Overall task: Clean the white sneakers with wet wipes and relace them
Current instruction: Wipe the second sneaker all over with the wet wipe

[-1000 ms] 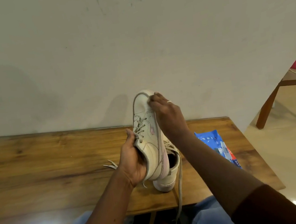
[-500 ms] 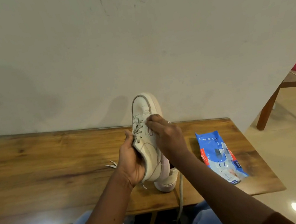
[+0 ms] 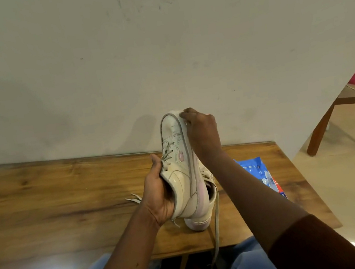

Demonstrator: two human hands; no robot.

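We are clamping our left grip round the white sneaker above the counter front edge, our right grip curling onto its toe; the blue wipes pack is lying by the right edge.

White sneaker, pink-tinged sole; blue wipes pack.

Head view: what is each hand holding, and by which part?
Left hand grips the raised sneaker around its heel end. Right hand has its fingers curled on the sole edge at the toe; whether anything is pinched under them cannot be told.
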